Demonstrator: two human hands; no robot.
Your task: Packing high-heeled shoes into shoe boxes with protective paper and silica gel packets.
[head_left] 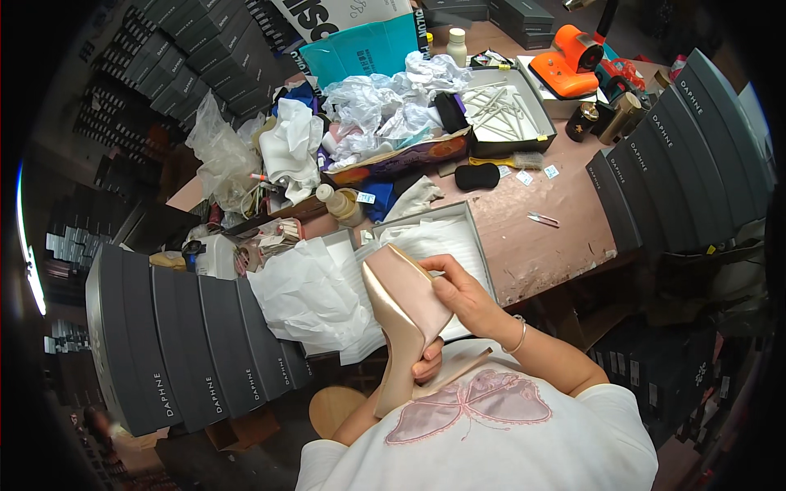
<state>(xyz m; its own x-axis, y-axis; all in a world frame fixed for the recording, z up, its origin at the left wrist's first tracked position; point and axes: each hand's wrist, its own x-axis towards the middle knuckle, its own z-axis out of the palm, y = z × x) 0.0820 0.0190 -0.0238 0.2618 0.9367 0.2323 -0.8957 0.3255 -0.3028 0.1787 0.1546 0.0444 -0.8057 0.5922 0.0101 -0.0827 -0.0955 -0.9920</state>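
A beige high-heeled shoe (399,319) is held up in front of my chest, tilted, with a smooth pale pink face turned upward. My left hand (427,362) is closed around its narrow middle, and the shoe hides part of that hand. My right hand (468,299) grips the wide end from the right side, thumb on the pale face. A slim beige strip (458,372), perhaps the heel, juts out below my left hand. Beneath the shoe lies an open shoebox (490,274) lined with white paper, and crumpled white tissue paper (315,295) rests on its left.
Stacked dark shoeboxes stand at left (180,335) and right (679,139). Behind are a cream bottle (340,204), a black sponge-like pad (477,177), small scissors (544,220), a tray of white sticks (532,102) and an orange device (565,69).
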